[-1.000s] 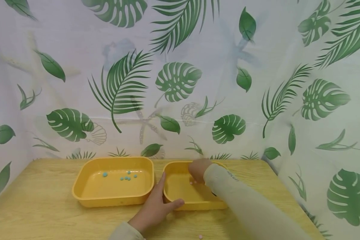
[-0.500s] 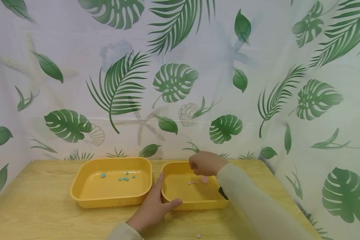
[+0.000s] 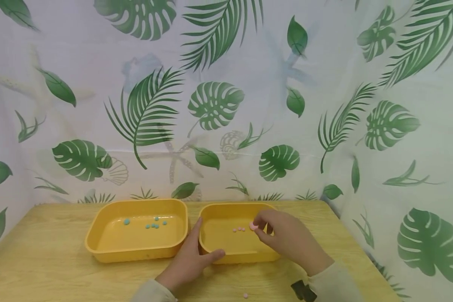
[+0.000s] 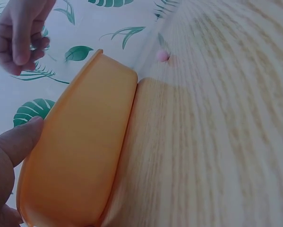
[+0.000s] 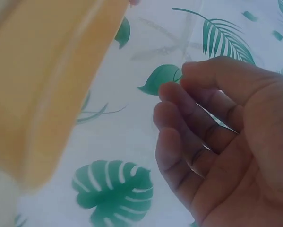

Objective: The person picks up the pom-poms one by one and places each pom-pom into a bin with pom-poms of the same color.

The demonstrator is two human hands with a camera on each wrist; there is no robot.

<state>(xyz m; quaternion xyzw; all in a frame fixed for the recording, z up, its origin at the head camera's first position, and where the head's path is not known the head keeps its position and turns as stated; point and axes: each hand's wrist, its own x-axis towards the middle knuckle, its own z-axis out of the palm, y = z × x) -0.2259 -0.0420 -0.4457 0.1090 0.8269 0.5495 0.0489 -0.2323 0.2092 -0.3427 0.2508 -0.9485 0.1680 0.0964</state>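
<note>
In the head view, my left hand [image 3: 186,260] rests spread against the near left corner of the right yellow tray [image 3: 245,259], its thumb along the front and a finger up the side. The left wrist view shows that thumb [image 4: 25,139] at the rim. My right hand [image 3: 287,237] hovers over the tray's right side, fingers loosely bent. The right wrist view shows thumb and index fingertip close together, with nothing visible between them. A larger pink ball [image 3: 253,226] appears just beyond those fingertips, partly hidden. Several small pink balls [image 3: 239,229] lie left of it.
A second yellow tray [image 3: 136,254] stands to the left, holding a larger blue-green ball [image 3: 126,221] and several small ones [image 3: 153,225]. One pink ball [image 3: 246,295] lies on the wooden table [image 3: 60,260] near the front. A leaf-patterned cloth [image 3: 226,167] hangs behind.
My right hand has come up from the tray's far side, then back toward me and to the right, uncovering the pink balls. The left hand stays at the tray corner. The view shifted slightly.
</note>
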